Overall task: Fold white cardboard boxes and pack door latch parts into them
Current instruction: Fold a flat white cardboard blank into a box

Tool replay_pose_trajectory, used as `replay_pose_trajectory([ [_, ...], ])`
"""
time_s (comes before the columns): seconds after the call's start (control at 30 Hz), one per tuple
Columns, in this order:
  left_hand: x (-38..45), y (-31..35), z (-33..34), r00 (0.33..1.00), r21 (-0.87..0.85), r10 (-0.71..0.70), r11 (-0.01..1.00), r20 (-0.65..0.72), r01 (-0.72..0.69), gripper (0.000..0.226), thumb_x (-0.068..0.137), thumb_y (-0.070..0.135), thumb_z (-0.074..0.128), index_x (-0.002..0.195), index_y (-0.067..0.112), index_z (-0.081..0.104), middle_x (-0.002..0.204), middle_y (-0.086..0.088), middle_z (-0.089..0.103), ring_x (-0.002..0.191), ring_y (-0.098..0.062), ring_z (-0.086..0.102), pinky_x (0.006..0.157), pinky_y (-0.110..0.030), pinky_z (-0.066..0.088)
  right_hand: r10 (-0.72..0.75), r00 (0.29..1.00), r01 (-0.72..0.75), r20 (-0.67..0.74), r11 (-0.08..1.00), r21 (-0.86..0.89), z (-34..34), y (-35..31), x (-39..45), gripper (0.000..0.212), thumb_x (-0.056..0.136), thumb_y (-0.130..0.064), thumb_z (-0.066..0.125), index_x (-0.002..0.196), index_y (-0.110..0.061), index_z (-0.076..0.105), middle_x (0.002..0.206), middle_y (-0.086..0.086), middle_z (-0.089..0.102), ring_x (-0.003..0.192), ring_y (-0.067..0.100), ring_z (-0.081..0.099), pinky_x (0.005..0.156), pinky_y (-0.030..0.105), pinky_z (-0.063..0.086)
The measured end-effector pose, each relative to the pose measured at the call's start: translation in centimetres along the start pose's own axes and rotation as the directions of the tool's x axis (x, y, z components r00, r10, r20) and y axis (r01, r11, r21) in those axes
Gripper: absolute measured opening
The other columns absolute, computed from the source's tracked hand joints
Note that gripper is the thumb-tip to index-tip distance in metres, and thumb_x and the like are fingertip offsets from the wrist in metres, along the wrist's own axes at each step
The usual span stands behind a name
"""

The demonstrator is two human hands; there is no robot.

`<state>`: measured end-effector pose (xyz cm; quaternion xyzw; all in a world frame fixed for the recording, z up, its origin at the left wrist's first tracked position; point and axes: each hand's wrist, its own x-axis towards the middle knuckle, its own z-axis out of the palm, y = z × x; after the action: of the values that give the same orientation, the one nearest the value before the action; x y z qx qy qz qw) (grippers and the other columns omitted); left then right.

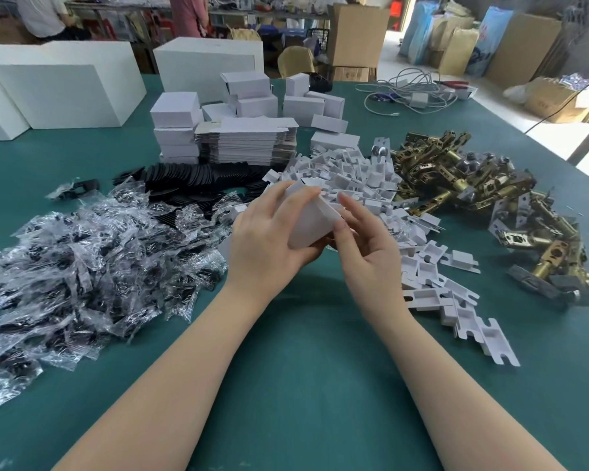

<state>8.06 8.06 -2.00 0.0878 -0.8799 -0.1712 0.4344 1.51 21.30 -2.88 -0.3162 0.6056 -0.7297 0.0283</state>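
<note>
White cardboard box (312, 217), partly folded, sits at frame centre, held up off the green table (306, 385) between both hands. Head view, the only one we have: the left hand (269, 239) wraps the box from the left, fingers curled over its top edge and thumb under it. The right hand (364, 243) pinches the box's right flap, thumb on the near face, fingers extended behind it. We see both forearms bare, coming in from the bottom of the frame.

Just behind the hands we mark a pile of white folded inserts (364, 178), spilling down the right side toward lower right. Right of that, in the centre-right, a heap of brass door latch parts (470, 185). At left, a big spread of clear plastic packets (92, 263) with dark contents; we can't tell what is inside. Above those, black flat pieces (198, 180) in a fanned row. Behind, upper centre, a stack of flat box blanks (249, 142) with finished small white boxes (176, 125) stacked just left and more scattered behind. Large white blocks (62, 90) in upper left. White cables (412, 91) lie upper right on the table. Brown cartons (357, 32) stand beyond the table's far edge.
</note>
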Motion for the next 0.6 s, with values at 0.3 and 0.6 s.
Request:
replay_pose_trajectory([
  [0.3, -0.11, -0.10, 0.44, 0.998, -0.040, 0.026, 0.999, -0.062, -0.029, 0.074, 0.065, 0.037, 0.083, 0.130, 0.031, 0.048, 0.130, 0.005, 0.046, 0.114, -0.018, 0.050, 0.090, -0.042, 0.049, -0.037, 0.992, 0.041, -0.123, 0.999, 0.029, -0.33, -0.13, 0.08, 0.017, 0.093, -0.006, 0.065, 0.099, -0.021, 0.072, 0.094, 0.001, 0.076, 0.094, 0.026, 0.072, 0.089, 0.047, 0.057],
  [0.6, -0.08, -0.13, 0.50, 0.997, -0.070, -0.006, 0.998, -0.073, 0.001, 0.072, 0.065, 0.038, 0.081, 0.129, 0.029, 0.049, 0.130, 0.007, 0.049, 0.113, -0.014, 0.051, 0.089, -0.034, 0.046, -0.060, 0.994, 0.062, -0.087, 0.998, 0.010, -0.20, 0.06, 0.01, 0.015, 0.094, -0.006, 0.063, 0.107, -0.010, 0.071, 0.102, 0.012, 0.073, 0.098, 0.028, 0.070, 0.091, 0.051, 0.056],
])
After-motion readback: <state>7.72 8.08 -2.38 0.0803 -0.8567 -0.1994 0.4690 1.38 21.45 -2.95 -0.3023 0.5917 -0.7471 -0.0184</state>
